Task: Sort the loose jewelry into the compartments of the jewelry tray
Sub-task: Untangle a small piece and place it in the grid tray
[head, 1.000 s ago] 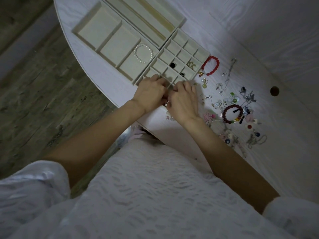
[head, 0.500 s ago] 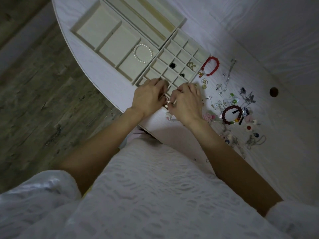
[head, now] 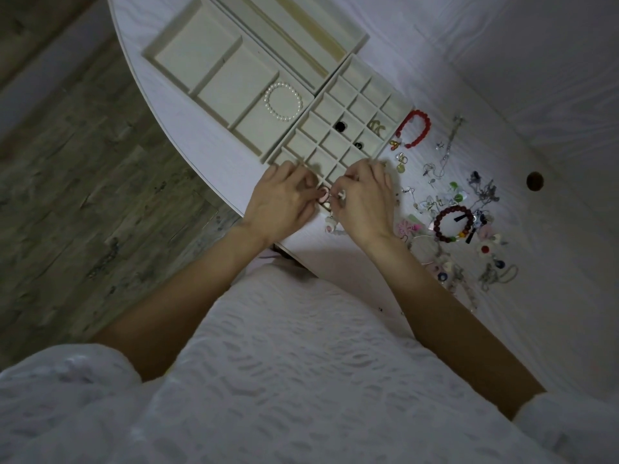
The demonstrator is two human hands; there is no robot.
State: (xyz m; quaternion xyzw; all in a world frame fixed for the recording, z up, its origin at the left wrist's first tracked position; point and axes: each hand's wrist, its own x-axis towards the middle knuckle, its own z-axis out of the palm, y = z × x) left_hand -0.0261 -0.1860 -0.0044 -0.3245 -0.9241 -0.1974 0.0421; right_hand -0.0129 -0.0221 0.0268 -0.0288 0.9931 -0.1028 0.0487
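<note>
A beige grid tray with small square compartments lies on the white table, holding two dark pieces and a pair of gold earrings. Beside it a tray with larger compartments holds a pearl bracelet. My left hand and my right hand meet at the grid tray's near corner, both pinching a small pink and white earring piece between their fingertips. Loose jewelry lies to the right: a red bead bracelet, a dark bead bracelet, several earrings and chains.
A third long tray lies at the back. The table's curved edge runs just left of the trays, with wooden floor beyond. A round hole sits in the tabletop at the right. A small white charm lies below my hands.
Both hands have drawn slightly back from the grid tray's corner toward me, still together on the small piece. The jewelry pile has not moved.
</note>
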